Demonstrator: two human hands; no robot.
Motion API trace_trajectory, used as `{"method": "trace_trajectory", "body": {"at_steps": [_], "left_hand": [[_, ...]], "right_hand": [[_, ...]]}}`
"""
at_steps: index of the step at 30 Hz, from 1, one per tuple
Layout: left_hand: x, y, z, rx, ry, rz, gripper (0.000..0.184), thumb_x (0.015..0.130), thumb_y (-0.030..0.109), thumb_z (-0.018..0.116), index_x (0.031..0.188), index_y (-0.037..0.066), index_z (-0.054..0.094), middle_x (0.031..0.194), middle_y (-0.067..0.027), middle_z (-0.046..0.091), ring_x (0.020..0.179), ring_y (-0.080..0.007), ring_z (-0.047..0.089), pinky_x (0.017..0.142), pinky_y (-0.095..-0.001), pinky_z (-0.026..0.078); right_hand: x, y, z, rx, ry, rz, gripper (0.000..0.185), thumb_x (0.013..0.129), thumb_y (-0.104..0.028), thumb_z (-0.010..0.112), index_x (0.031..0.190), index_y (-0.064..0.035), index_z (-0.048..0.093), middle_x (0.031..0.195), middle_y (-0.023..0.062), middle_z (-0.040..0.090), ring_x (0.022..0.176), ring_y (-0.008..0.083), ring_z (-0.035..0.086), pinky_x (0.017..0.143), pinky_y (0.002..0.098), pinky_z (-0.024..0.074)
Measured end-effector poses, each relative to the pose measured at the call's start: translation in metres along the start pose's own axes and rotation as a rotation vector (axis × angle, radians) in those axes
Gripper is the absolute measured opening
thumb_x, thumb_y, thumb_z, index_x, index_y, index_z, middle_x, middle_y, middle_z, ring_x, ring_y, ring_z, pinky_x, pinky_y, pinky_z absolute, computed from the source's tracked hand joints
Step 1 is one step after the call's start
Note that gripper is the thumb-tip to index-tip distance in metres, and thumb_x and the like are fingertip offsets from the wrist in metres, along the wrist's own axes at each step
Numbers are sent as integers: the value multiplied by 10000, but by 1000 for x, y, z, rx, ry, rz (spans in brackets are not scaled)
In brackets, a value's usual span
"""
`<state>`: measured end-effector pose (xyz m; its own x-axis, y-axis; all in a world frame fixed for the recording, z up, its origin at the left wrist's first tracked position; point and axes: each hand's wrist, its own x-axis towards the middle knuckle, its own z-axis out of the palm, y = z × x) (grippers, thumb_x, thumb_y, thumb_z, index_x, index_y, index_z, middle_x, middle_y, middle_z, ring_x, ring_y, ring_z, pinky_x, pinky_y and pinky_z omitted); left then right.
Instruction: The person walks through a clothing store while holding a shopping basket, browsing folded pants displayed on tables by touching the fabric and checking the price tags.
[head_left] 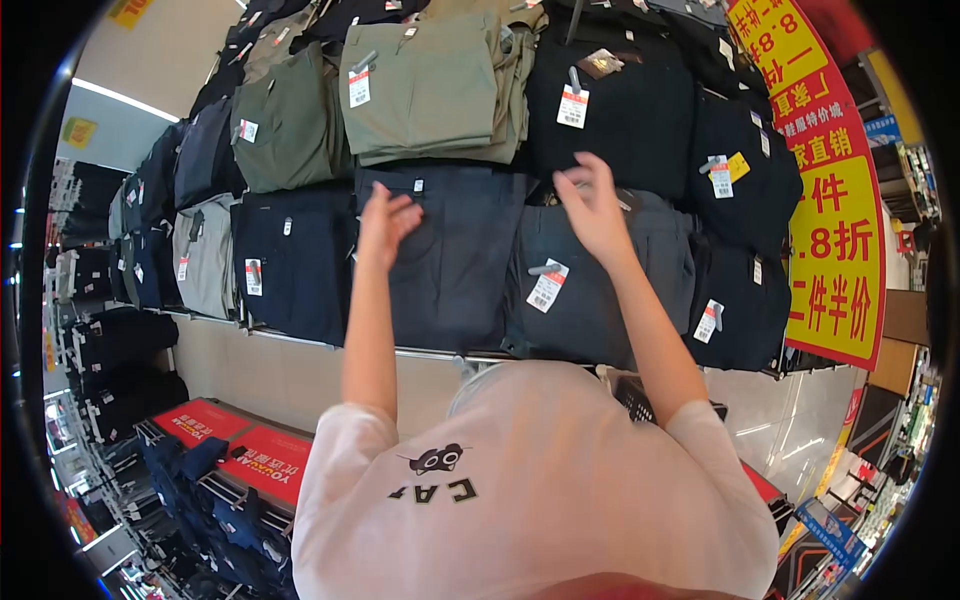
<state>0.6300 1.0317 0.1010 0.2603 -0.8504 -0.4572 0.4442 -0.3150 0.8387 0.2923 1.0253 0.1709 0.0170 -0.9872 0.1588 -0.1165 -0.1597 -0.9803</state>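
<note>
Stacks of folded trousers lie in rows in front of me. My left hand (388,228) is over the left edge of a dark navy folded pair (445,275), fingers apart and holding nothing. On the right, my right hand (594,208) hovers at the top of a dark grey folded pair (600,270), thumb and fingers spread. A white and red price tag (547,286) hangs on the grey pair. Behind the hands are olive green trousers (425,90) with a tag and black trousers (610,110) with another. Whether the fingertips touch the cloth is unclear.
A red and yellow sale sign (835,230) borders the display on the right. A metal rail (420,352) runs along its front edge. Behind me at lower left stands a rack with red signs (265,462) and dark clothes. More dark stacks (125,340) are at far left.
</note>
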Motion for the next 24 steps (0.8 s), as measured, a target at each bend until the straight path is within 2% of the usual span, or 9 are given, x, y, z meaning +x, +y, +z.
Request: {"method": "trace_trajectory", "body": {"at_steps": [1,3,4,7,9,10,13,17,24], "left_hand": [[32,14,-6,-111,50,9,756,961,537,554,1407,-39,352,1293,-275,520,1000,-346,655,825,-414,573],[77,35,-8,-233,103,23,794,952,545,564,1423,-50,332,1340,-289,483,1045,-368,640,844,-430,570],[91,48,-7,-189,56,14,734,960,497,578,1405,-43,357,1307,-272,511,1021,-358,646,833,-423,570],[128,65,-8,-80,17,49,601,969,380,596,1349,-43,400,1220,-245,566,931,-343,665,762,-402,581],[139,65,-13,-56,78,65,361,958,165,574,1234,-38,460,1050,-188,630,763,-296,681,631,-363,582],[137,70,-13,-68,97,64,361,958,165,574,1234,-38,460,1050,-188,630,763,-296,681,631,-363,582],[115,98,0,-29,77,437,249,961,82,538,1177,-28,481,928,-160,645,642,-228,662,552,-331,560],[132,84,-7,56,129,309,235,972,72,524,1173,-44,486,915,-163,651,642,-232,667,543,-332,558],[119,82,-10,40,183,423,236,984,72,521,1188,-39,482,908,-168,658,610,-226,662,528,-328,555]], "right_hand": [[30,-3,24,35,-3,62,631,909,-255,716,1355,26,369,1071,189,591,847,205,664,708,298,525],[98,37,64,-169,-36,136,897,851,-505,713,1385,92,310,1220,325,554,1034,343,645,872,386,517],[117,43,85,-208,-26,106,953,838,-548,697,1400,104,288,1243,353,548,1127,408,601,948,415,488],[143,33,116,-384,-15,0,824,853,-456,697,1335,107,339,1123,360,600,1067,453,619,904,447,501],[153,39,120,-431,-65,140,640,864,-352,678,1243,82,399,1008,352,630,977,494,623,839,481,505],[155,43,120,-481,16,-26,429,882,-252,637,1133,40,448,930,331,639,907,501,624,781,516,493],[144,11,119,-298,111,-172,261,922,-196,575,1065,5,492,913,305,639,916,488,619,758,536,475],[144,54,115,-564,21,-47,223,945,-212,533,1010,-1,501,872,285,638,872,492,610,731,535,472],[137,39,100,-561,68,-68,248,944,-264,535,900,-20,543,874,263,648,895,491,602,745,539,481]]}}
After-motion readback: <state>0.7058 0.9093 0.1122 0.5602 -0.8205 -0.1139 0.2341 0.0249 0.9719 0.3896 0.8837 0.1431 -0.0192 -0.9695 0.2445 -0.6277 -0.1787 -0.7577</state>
